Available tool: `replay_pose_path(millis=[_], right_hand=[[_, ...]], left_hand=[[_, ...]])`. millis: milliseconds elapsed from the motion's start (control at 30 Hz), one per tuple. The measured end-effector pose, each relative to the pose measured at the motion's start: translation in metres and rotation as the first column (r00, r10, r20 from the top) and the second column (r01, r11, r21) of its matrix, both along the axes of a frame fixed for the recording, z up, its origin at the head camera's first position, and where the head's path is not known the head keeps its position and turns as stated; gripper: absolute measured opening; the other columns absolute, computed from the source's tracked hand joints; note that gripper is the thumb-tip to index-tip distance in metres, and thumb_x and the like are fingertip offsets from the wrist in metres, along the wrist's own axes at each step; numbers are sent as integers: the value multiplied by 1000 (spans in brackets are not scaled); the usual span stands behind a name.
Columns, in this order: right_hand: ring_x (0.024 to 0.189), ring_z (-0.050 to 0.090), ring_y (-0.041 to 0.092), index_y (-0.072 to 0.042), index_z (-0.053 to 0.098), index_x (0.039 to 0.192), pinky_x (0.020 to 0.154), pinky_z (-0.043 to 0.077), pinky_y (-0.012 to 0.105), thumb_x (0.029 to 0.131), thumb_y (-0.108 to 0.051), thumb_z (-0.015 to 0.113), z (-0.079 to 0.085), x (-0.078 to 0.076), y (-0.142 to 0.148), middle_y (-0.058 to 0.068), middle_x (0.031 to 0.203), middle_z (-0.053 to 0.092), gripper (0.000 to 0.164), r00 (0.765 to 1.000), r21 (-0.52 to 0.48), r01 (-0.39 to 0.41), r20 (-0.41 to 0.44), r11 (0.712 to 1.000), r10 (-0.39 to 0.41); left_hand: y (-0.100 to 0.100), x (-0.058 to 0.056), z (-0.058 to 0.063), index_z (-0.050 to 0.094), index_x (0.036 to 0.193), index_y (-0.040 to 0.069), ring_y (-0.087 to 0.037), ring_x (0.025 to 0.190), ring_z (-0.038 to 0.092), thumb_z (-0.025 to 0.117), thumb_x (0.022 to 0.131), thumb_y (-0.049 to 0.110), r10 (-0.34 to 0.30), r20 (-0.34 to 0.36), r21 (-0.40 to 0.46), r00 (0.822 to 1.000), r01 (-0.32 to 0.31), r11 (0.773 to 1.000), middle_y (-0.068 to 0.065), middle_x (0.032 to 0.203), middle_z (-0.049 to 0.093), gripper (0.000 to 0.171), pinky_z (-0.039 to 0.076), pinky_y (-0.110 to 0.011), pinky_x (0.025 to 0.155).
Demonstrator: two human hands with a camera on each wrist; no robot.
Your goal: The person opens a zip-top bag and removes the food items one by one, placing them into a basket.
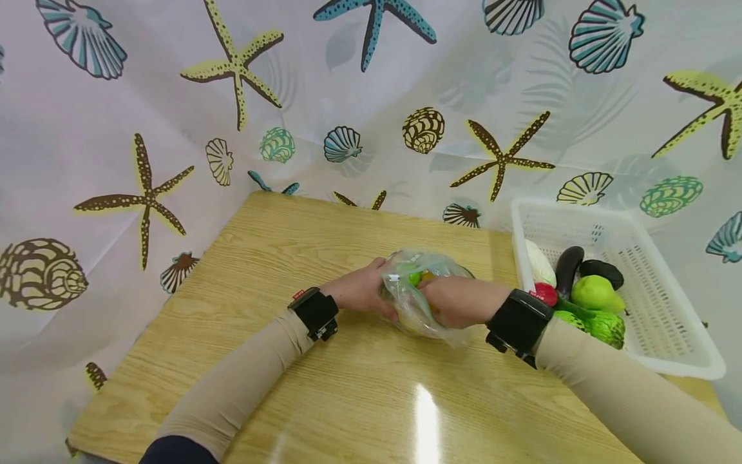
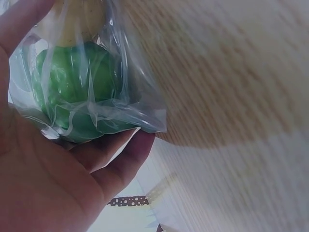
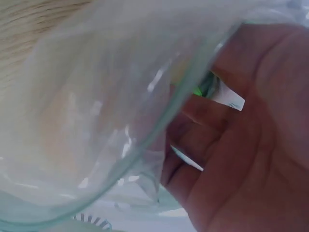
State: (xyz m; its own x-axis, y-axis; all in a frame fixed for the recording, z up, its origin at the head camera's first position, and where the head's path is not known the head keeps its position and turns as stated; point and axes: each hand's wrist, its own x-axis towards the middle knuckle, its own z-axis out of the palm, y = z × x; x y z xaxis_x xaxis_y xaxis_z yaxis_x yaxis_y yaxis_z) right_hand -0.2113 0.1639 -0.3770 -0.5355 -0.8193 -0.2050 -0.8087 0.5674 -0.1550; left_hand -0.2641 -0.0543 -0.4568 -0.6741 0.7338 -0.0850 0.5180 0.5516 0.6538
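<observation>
A clear plastic bag with produce in it rests on the wooden table. My left hand grips its left side, thumb on one side and fingers on the other. Through the film in the left wrist view show a ribbed green vegetable like a bell pepper and a tan, rounded item. My right hand reaches into the bag's mouth, beside a bright green piece and an orange one. The bag hides its fingertips, so I cannot tell whether they hold anything.
At the right stands a white plastic basket holding an eggplant, a green pear, a red item and green bumpy vegetables. A shell-print curtain hangs behind the wooden table.
</observation>
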Motion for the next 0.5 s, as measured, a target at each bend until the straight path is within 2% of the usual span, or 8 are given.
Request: replay_pose_path(millis=[133, 267, 500], right_hand=[[70, 47, 10, -11, 60, 88, 69, 47, 29, 78, -2, 62, -8, 0, -1, -6, 77, 54, 14, 998, 4, -36, -45, 999, 36], [73, 48, 11, -10, 61, 93, 71, 49, 30, 79, -2, 62, -9, -1, -1, -4, 81, 56, 16, 998, -3, -45, -50, 999, 45], [62, 46, 9, -14, 58, 87, 60, 44, 26, 79, -2, 62, -4, 0, 2, -7, 67, 52, 15, 1000, -7, -19, 1, 1000, 19]], left_hand=[[0, 1, 1, -2, 154, 22, -13, 116, 36, 84, 64, 48, -2, -29, -24, 1000, 1, 1000, -9, 139, 29, 128, 43, -37, 96], [-1, 1, 0, -5, 153, 23, -15, 113, 39, 84, 64, 50, 15, -34, -41, 999, -16, 999, -10, 139, 30, 129, 43, -39, 95], [1, 1, 0, -2, 153, 28, -15, 115, 39, 85, 64, 46, 35, 3, -25, 999, -35, 999, -8, 137, 31, 125, 41, -39, 99]])
